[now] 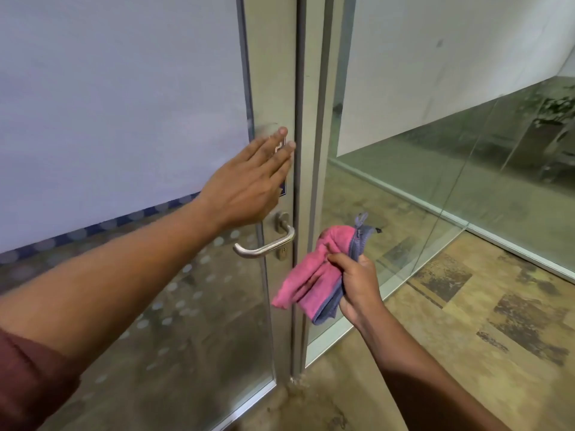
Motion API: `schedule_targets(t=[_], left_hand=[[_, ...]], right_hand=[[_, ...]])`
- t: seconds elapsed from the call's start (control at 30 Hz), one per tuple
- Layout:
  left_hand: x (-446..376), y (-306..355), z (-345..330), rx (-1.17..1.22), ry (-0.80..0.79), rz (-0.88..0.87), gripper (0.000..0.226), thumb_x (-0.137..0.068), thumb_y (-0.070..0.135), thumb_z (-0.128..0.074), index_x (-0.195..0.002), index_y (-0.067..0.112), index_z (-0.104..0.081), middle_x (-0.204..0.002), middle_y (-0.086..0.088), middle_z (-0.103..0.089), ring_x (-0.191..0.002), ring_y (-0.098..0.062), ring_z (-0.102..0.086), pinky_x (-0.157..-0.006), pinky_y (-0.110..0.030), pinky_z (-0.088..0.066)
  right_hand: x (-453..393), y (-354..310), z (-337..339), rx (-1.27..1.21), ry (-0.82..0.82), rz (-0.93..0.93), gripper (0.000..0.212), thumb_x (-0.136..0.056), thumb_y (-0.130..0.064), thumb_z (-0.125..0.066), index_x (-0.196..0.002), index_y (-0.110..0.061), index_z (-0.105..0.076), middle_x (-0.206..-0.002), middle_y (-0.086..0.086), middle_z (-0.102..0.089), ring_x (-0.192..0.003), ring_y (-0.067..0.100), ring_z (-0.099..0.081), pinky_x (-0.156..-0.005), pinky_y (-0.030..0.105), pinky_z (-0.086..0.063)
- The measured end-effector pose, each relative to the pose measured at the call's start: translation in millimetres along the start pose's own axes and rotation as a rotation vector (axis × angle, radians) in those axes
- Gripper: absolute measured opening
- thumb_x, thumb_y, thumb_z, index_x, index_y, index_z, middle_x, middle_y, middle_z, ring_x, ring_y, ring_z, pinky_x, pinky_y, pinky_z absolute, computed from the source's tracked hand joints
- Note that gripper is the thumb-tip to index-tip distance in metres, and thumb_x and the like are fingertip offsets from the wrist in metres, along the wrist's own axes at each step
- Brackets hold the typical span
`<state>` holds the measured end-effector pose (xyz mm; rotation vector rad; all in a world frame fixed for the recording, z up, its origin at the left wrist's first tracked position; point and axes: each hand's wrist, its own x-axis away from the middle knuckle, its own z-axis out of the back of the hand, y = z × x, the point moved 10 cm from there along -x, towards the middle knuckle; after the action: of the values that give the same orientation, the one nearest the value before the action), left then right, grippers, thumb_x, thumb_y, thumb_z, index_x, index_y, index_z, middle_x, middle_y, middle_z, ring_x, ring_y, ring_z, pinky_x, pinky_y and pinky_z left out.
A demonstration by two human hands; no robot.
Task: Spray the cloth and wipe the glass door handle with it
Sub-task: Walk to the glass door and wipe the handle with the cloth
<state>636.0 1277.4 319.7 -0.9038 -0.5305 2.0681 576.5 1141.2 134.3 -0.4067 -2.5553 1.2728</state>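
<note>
A silver lever handle (264, 247) sticks out from the metal frame of the glass door (124, 104), with a keyhole just below its base. My left hand (249, 178) lies flat with straight fingers against the door frame, above the handle, partly covering a small sign. My right hand (357, 287) grips a folded pink and grey cloth (308, 275), held just right of and slightly below the handle, not touching it. No spray bottle is in view.
A fixed glass wall panel (435, 181) runs to the right of the door, with a frosted band across its upper part. Patterned brown floor (466, 337) stretches under my right arm. Frosted film with dots covers the door glass.
</note>
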Motion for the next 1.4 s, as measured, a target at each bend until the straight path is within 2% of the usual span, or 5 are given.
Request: schedule_targets(t=[0.2, 0.5, 0.7, 1.07, 1.4], left_hand=[[-33, 78, -5, 0.353, -0.101, 0.060, 0.060, -0.101, 0.035, -0.039, -0.152, 0.002, -0.041, -0.155, -0.016, -0.046, -0.148, -0.035, -0.034, -0.121, -0.045, -0.029], [-72, 167, -52, 0.994, -0.257, 0.485, 0.058, -0.102, 0.055, -0.035, -0.148, 0.020, -0.046, -0.120, -0.015, -0.072, -0.112, -0.037, -0.066, -0.085, -0.039, -0.053], [-116, 242, -90, 1.634, -0.417, 0.743, 0.062, -0.090, 0.070, -0.039, -0.071, 0.019, -0.068, -0.060, 0.005, -0.066, -0.060, -0.012, -0.056, -0.064, -0.030, -0.042], [-208, 385, -74, 2.364, -0.402, 0.791, 0.010, -0.099, 0.021, -0.062, -0.101, 0.011, -0.064, -0.080, 0.000, -0.078, -0.065, -0.009, -0.071, -0.055, -0.018, -0.053], [-308, 459, -56, 2.412, -0.412, 0.443, 0.039, -0.095, -0.001, -0.055, -0.115, 0.033, -0.058, -0.107, -0.004, -0.077, -0.084, -0.017, -0.072, -0.068, -0.031, -0.058]], right_hand=[[-15, -37, 20, 0.010, 0.016, 0.066, 0.022, -0.086, 0.012, -0.054, -0.090, -0.005, -0.067, -0.072, 0.005, -0.072, -0.065, 0.017, -0.068, -0.062, 0.027, -0.057], [-46, -114, 97, 0.055, 0.106, 0.152, 0.025, -0.089, 0.008, -0.056, -0.111, 0.004, -0.066, -0.087, 0.010, -0.076, -0.078, 0.020, -0.073, -0.068, 0.028, -0.059], [-64, -173, 157, 0.117, 0.088, 0.218, 0.033, -0.086, 0.005, -0.065, -0.114, -0.012, -0.063, -0.093, 0.005, -0.077, -0.084, 0.019, -0.074, -0.071, 0.028, -0.058], [-62, -250, 300, 0.364, 0.197, 0.240, 0.020, -0.093, -0.013, -0.065, -0.113, -0.019, -0.065, -0.103, 0.007, -0.076, -0.096, 0.026, -0.074, -0.079, 0.037, -0.061], [-53, -280, 412, 0.195, 0.447, 0.145, 0.027, -0.094, -0.028, -0.065, -0.118, -0.017, -0.069, -0.111, 0.009, -0.075, -0.101, 0.027, -0.072, -0.081, 0.039, -0.060]])
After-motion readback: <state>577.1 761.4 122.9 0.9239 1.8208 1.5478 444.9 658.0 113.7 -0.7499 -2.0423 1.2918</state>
